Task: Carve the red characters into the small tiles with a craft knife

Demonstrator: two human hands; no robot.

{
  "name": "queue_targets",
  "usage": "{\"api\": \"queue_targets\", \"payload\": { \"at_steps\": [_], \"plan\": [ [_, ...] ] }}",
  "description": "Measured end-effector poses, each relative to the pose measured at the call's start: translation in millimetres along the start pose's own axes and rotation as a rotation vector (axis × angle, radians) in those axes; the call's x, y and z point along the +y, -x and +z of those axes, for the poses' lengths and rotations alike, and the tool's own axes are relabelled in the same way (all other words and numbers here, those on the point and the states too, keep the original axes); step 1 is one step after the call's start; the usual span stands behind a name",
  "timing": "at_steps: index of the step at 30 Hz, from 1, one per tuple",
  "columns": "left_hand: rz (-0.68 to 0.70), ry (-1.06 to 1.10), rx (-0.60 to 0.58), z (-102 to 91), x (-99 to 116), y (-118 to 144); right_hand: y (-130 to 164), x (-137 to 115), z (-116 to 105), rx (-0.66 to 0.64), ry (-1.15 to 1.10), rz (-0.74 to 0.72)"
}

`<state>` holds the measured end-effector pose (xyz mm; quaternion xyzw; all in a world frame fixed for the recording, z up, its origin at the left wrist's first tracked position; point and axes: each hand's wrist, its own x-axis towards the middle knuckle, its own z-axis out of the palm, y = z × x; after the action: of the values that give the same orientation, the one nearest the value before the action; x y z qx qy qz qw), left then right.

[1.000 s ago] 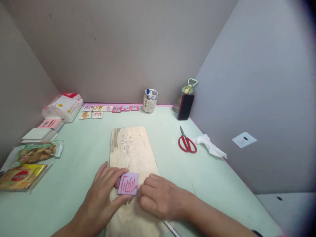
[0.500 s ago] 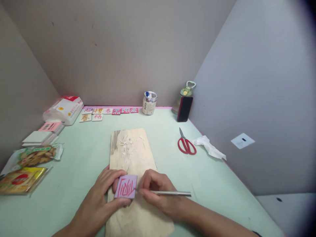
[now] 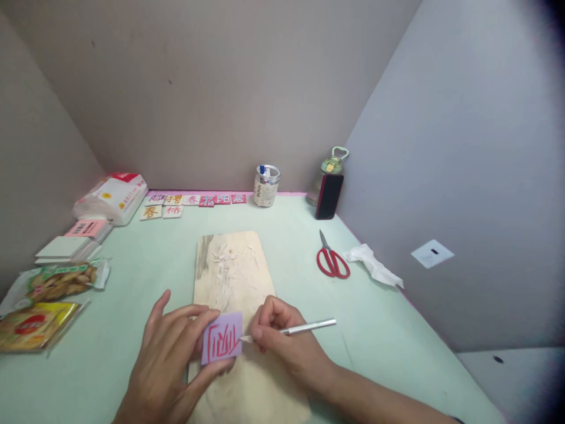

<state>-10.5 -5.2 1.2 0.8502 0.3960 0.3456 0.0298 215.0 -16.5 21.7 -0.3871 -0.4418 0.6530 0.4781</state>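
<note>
While the left hand (image 3: pixel 170 353) pins a small lilac tile (image 3: pixel 222 345) against the near part of a wooden board (image 3: pixel 233 277), its thumb sits under the tile's lower edge and its fingers lie spread along the tile's left side, so that grip is clamped on the tile. Red strokes are drawn on the tile's face. The right hand (image 3: pixel 286 344) has its grip closed round a slim metal knife (image 3: pixel 300 327), held like a pen, with the pale tip touching the tile's right edge and the handle pointing off to the right. Pale shavings (image 3: pixel 229 256) lie scattered on the far part of the board.

The board lies on a pale green counter (image 3: pixel 379 318). Red scissors (image 3: pixel 331 259) lie to the right of the board, just beside a crumpled tissue (image 3: pixel 373 265). At the back stand a jar (image 3: pixel 266 186), a phone (image 3: pixel 329 196) leaning against a bottle (image 3: pixel 332 165), and a row of finished tiles (image 3: pixel 194 201). Snack packets (image 3: pixel 48 294), flat blocks (image 3: pixel 66 244) and a white pack (image 3: pixel 112 195) sit along the left side.
</note>
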Motion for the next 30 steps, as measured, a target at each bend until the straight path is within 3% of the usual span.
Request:
{"api": "queue_targets", "payload": {
  "at_steps": [4, 10, 14, 21, 24, 28, 30],
  "plan": [
    [-0.039, 0.059, 0.018, 0.3, 2, 1, 5, -2, 5, -0.006, 0.112, -0.113],
    [-0.219, 0.129, 0.04, 6.1, 4, 7, 15, -9, 8, -0.024, 0.365, -0.345],
    [-0.342, 0.227, -0.016, 8.8, 4, 12, 18, -8, 6, -0.066, 0.583, -0.567],
    [-0.382, 0.302, -0.053, 8.6, 3, 14, 13, 2, 3, -0.095, 0.787, -0.923],
    [-0.341, 0.256, -0.049, 11.0, -1, 15, 13, -2, 1, -0.088, 0.716, -0.752],
    [-0.222, 0.229, -0.046, 12.5, -5, 14, 9, -13, -2, -0.053, 0.471, -0.182],
    [-0.175, 0.223, -0.056, 11.2, -6, 11, 6, -19, -3, -0.065, 0.332, -0.024]
  ]
}}
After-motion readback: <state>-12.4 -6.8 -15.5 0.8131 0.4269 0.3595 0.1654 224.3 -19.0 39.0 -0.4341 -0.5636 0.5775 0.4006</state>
